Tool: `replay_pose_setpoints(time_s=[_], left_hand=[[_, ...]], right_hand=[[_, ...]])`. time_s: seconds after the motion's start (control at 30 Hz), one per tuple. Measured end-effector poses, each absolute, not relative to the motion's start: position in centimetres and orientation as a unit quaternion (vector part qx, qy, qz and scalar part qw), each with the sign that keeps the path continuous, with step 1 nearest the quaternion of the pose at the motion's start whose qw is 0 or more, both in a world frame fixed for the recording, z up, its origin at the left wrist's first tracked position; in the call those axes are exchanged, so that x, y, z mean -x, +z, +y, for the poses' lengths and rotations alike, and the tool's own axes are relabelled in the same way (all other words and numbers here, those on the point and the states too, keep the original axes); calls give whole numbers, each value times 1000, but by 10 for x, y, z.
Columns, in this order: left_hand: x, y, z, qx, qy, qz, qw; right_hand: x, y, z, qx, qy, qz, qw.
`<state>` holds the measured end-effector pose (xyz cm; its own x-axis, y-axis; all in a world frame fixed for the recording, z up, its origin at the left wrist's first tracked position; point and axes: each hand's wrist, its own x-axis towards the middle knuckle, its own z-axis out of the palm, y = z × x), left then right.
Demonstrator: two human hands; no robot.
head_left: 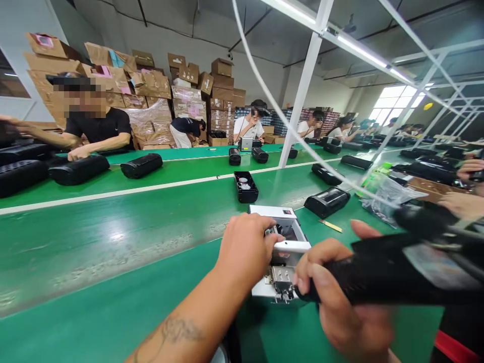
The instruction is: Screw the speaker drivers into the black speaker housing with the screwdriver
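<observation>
The long green belt table [113,242] holds a small white metal box [282,242] right in front. The right hand [340,297] grips a big black power tool [389,272]. The left hand [245,252] pinches the box's edge. Best to hold it steady and the tool straight.

Green belt [113,237], black tool [381,275], white fixture [280,214]

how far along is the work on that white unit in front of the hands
Already done: the white unit sits on the green bench with its top open and metal parts fitted at its near end. In hand: the left hand steadies it while the right hand grips a black power tool with its tip at those metal parts. Left: the unit is not closed; how many fastenings remain cannot be told.
</observation>
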<state>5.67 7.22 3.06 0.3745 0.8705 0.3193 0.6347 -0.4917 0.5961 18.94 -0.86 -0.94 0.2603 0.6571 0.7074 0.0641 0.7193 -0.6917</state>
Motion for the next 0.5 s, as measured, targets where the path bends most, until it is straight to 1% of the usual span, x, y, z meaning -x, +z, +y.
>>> replay_pose_setpoints(time_s=[0.13, 0.27, 0.33, 0.37, 0.43, 0.5], left_hand=[[-35, 20, 61, -795, 333, 469, 196], [31, 2, 5, -775, 338, 501, 183], [59, -15, -26, -775, 305, 519, 194], [68, -27, -39, -756, 316, 537, 199], [74, -53, -58, -706, 318, 599, 206], [68, -79, -68, -644, 309, 671, 199]], right_hand=[[-190, -13, -3, 382, 247, -555, 696], [-188, -7, -14, 436, 359, -502, 655], [-185, -5, -28, 415, 405, -488, 652], [-184, -4, -36, 395, 414, -484, 663], [-182, -6, -50, 328, 426, -492, 685], [-183, -13, -59, 240, 459, -521, 679]])
